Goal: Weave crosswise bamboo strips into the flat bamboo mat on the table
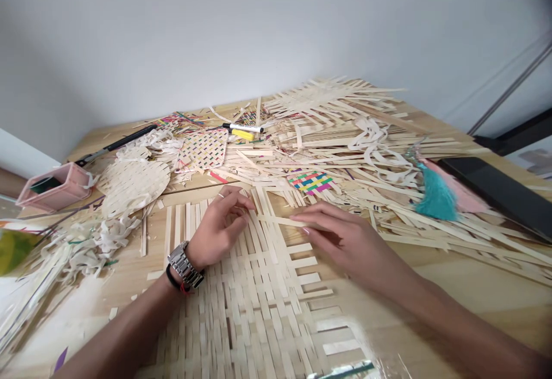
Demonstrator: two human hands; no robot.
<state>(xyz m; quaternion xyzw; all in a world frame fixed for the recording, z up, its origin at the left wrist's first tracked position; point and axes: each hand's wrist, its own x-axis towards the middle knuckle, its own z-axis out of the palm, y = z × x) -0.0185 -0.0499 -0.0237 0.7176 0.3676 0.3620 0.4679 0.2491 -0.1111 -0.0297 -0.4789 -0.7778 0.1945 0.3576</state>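
Observation:
A partly woven mat of pale bamboo strips (241,310) lies on the table in front of me, with loose strip ends at its far and right edges. My right hand (334,232) pinches one bamboo strip (276,219) between thumb and fingers; it runs crosswise over the lengthwise strips. Above the far left part of the mat, my left hand (226,226) has its fingers curled in, thumb close to the fingertips, beside the lengthwise strips. What those fingers hold is hidden. A metal watch (185,264) is on the left wrist.
Loose strips (328,137) cover the back and right of the table. A round woven piece (135,183), a pink basket (56,186) and a black-handled tool (116,144) lie left. Markers (242,130) sit behind; a teal tassel (436,192) and a dark phone (495,192) lie right.

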